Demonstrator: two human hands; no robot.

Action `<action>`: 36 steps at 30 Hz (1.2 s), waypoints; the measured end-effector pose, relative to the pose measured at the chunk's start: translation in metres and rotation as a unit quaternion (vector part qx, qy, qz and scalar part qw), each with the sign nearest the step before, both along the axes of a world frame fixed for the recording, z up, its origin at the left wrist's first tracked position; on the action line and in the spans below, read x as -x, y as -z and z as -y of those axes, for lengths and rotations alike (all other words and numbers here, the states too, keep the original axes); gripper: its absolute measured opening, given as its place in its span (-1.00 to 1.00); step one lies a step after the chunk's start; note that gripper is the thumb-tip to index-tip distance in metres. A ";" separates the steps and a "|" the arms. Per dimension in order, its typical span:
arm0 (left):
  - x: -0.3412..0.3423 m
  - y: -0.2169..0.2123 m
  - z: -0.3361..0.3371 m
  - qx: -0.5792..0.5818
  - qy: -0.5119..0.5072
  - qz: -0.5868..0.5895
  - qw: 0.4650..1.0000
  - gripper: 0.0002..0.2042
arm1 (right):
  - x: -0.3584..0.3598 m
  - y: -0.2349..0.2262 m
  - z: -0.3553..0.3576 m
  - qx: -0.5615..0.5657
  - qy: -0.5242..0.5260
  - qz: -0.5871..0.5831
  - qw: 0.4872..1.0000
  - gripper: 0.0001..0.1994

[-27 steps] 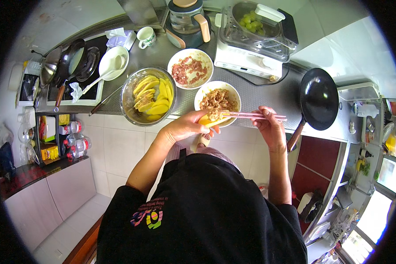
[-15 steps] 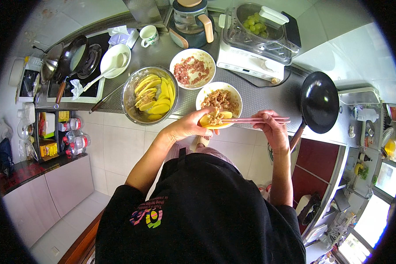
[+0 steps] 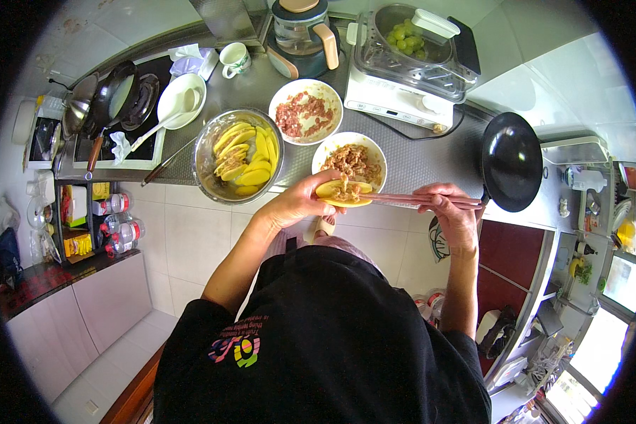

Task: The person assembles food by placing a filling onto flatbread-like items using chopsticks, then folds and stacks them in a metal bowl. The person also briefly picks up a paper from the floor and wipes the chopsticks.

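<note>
My left hand [image 3: 300, 201] holds a yellow wrapper slice [image 3: 343, 192] just in front of the counter edge, with a bit of brown minced filling on it. My right hand [image 3: 451, 208] grips a pair of chopsticks [image 3: 413, 201] whose tips rest on that filling. Just behind the slice sits a white bowl of brown minced filling [image 3: 351, 160]. A metal bowl of yellow slices [image 3: 239, 155] stands to its left, and a white bowl of pink raw mince [image 3: 305, 111] behind.
A black wok [image 3: 511, 161] sits on the counter at right. A steamer appliance with green grapes [image 3: 410, 56], a kettle-like pot [image 3: 300, 35] and a cup [image 3: 234, 58] line the back. A stove with pans [image 3: 113, 106] and a white ladle dish [image 3: 180, 102] are at left.
The chopsticks have brought filling from the bowl onto the yellow slice, and the slice now sits lower and nearer my body, clear of the bowl's rim.
</note>
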State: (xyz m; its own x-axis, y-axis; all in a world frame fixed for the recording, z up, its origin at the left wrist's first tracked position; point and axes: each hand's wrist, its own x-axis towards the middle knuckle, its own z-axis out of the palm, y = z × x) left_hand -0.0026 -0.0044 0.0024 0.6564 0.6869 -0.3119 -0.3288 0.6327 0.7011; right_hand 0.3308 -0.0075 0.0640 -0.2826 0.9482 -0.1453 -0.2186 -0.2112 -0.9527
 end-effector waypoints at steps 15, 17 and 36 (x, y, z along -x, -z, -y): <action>-0.003 -0.005 0.000 -0.025 -0.039 0.048 0.998 -0.40 | 0.004 -0.011 0.002 -0.002 0.004 -0.014 1.000 -0.77; 0.000 -0.004 -0.001 0.001 -0.051 0.047 0.998 -0.37 | 0.000 -0.010 0.000 0.002 0.018 -0.031 0.999 -0.76; 0.000 -0.019 -0.006 -0.279 -0.044 -0.238 0.929 -0.51 | 0.016 0.008 -0.003 0.023 0.067 -0.095 0.993 -0.79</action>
